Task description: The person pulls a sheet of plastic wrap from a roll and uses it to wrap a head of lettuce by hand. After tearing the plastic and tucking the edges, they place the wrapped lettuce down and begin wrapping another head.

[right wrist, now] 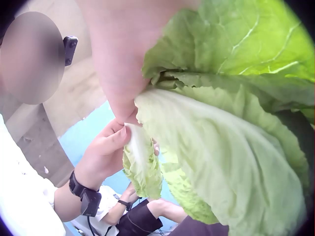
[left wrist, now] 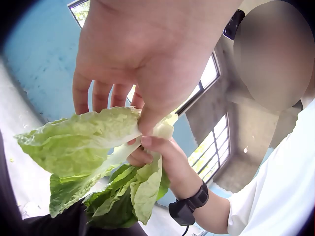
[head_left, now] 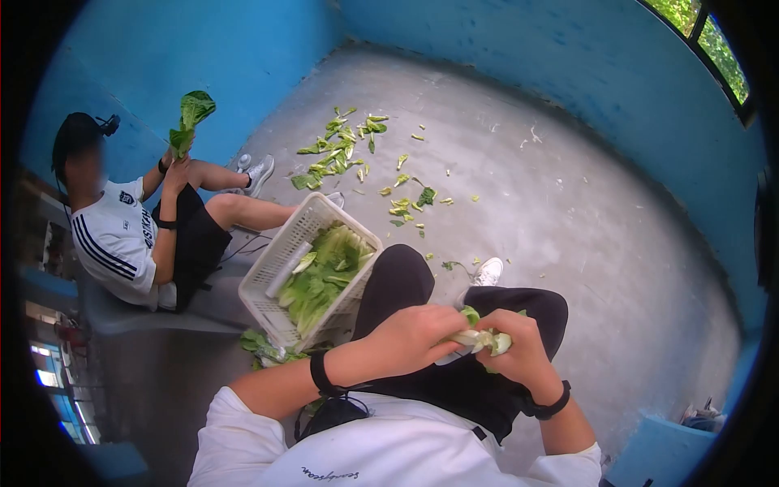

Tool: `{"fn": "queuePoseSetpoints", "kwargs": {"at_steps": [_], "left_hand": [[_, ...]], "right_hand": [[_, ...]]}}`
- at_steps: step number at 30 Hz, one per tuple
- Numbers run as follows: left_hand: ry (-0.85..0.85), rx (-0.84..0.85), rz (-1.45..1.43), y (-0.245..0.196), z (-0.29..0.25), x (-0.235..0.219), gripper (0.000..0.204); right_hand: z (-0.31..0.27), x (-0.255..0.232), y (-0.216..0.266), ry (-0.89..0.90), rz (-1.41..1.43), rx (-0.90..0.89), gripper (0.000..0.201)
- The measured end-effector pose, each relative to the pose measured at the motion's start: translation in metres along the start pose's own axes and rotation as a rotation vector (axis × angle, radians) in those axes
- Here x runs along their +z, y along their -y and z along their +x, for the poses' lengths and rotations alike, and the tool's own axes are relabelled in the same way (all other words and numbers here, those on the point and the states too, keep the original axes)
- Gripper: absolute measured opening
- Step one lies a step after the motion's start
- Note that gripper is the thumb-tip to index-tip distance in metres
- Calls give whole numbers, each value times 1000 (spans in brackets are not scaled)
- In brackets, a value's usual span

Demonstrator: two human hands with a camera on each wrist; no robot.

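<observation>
Both hands on one leafy green head, held over the lap, just above the dark trousers. Long axis runs roughly left-right in the head view: pale stem base sits between the two hands, leaves trail off toward the right and down past the right hand.

Left hand: fingers curled, thumb and fingertips pinching a pale stalk at the stem end. In the left wrist view the hand pinches a single outer leaf, which fans out to the left while the rest of the head hangs downward.

Right hand: fingers wrapped around the stem base, gripping it. In the right wrist view the leaves fill most of the frame, with the left hand touching a smaller leaf at the stem.

Surroundings: white plastic basket with greens inside sits tilted just left of the left knee, close to the left forearm. Loose leaf scraps scattered on the concrete floor ahead, well apart from the hands. Open floor ahead and to the right; blue wall bounds it. Second person seated to the left, beyond the basket, holding another green up.
</observation>
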State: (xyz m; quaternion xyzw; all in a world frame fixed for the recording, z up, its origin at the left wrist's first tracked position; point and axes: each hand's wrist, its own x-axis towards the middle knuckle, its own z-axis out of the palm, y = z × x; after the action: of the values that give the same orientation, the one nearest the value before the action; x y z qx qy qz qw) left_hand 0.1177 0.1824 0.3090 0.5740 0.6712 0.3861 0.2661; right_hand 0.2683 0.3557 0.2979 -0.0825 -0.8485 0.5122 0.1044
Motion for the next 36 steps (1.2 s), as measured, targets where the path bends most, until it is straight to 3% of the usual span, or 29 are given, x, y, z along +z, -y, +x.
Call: {"fn": "queuePoseSetpoints", "kwargs": {"at_steps": [6, 12, 17, 20, 24, 28, 31, 35, 36], "left_hand": [[24, 73, 149, 5, 4, 1, 22], [121, 168, 498, 5, 9, -15, 19], [99, 97, 531, 3, 10, -36, 19], [14, -206, 122, 3, 6, -54, 23], [-63, -292, -638, 30, 4, -32, 37], [-43, -514, -1185, 15, 14, -25, 41], [-20, -491, -1035, 16, 19, -17, 42], [-56, -458, -972, 5, 28, -8, 45], [-68, -427, -982, 3, 30, -5, 46]], "right_hand": [[-6, 4, -15, -68, -151, -90, 29], [-7, 1, -26, -22, -329, -196, 22], [-2, -12, -27, -44, -278, -157, 20], [1, -33, -29, -93, -123, -5, 14], [4, -45, -38, -52, 79, 4, 13], [0, -47, -45, 5, 545, 82, 18], [5, -39, -38, -54, 930, 171, 20], [9, -39, -30, 8, 924, 301, 19], [8, -34, -36, 10, 999, 255, 15]]}}
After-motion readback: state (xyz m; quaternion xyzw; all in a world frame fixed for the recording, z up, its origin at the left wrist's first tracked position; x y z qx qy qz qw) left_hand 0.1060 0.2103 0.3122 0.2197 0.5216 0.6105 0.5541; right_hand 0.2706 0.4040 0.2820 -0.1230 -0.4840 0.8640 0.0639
